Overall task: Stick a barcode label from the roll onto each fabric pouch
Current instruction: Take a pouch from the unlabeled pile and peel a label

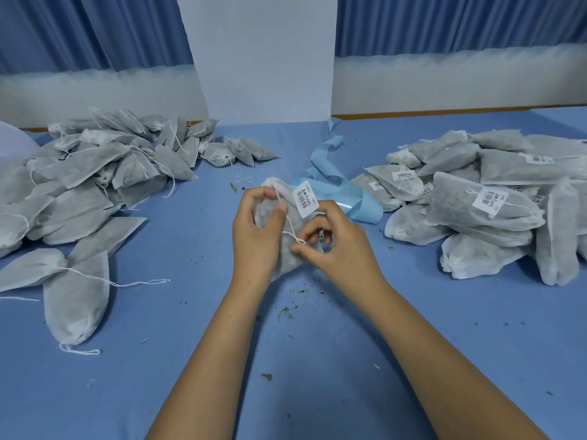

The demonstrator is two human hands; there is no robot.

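Over blue table (pixel 190 312) (curtains (pixel 444 23) behind) — left grip (pixel 254 236) holds pouch (pixel 287 258), right grip (pixel 336 249) pinches label (pixel 306 198).

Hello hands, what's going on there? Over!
Left hand grips pouch. Right hand holds label at pouch's top. String lies across pouch, maybe in the way.
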